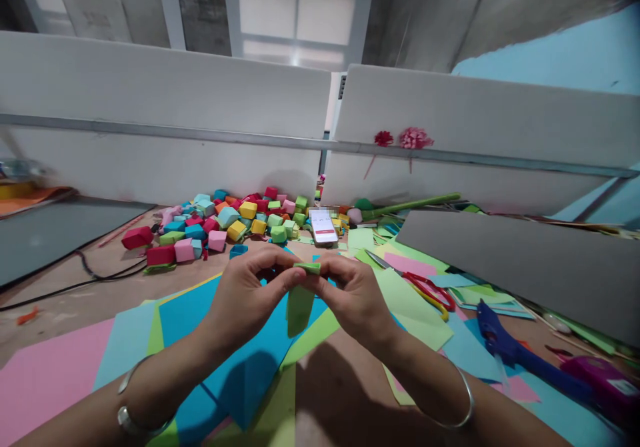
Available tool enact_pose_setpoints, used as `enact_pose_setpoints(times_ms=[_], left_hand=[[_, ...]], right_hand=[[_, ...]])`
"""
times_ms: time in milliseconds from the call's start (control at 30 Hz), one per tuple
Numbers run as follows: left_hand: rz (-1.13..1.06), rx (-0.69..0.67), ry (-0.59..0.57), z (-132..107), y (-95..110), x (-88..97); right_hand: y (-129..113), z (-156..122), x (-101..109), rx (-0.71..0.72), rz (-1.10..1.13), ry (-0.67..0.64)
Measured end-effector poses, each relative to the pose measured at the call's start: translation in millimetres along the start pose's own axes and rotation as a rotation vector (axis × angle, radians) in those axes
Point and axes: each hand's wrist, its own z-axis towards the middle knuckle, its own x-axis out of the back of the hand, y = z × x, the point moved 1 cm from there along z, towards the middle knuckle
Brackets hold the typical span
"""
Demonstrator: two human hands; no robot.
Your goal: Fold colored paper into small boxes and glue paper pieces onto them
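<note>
Both my hands meet at the middle of the view and pinch a folded strip of green paper [300,303]. My left hand [247,293] grips its top edge from the left with thumb and fingers closed. My right hand [353,297] pinches the same top fold from the right. The strip's lower part hangs down between my palms. Under my hands lie loose coloured sheets [240,360] in blue, green and pink.
A pile of small folded paper cubes [225,223] lies beyond my hands, with a phone [323,227] beside it. Red-handled scissors [425,290], a blue glue gun [505,343] and a grey board [525,260] are to the right. A black cable [85,277] runs on the left.
</note>
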Motion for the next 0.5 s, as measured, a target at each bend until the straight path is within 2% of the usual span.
enact_pose_setpoints(times_ms=[167, 400, 500], left_hand=[[-0.012, -0.082, 0.089, -2.9, 0.2, 0.6], [0.06, -0.144, 0.109, -1.6, -2.1, 0.3], [0.104, -0.171, 0.098, -1.2, -1.7, 2.3]], right_hand=[[-7.4, -0.3, 4.4, 0.105, -0.067, -0.003], [-7.5, -0.9, 4.3, 0.16, -0.086, 0.077], [-17.9, 6.3, 17.0, 0.182, -0.193, -0.044]])
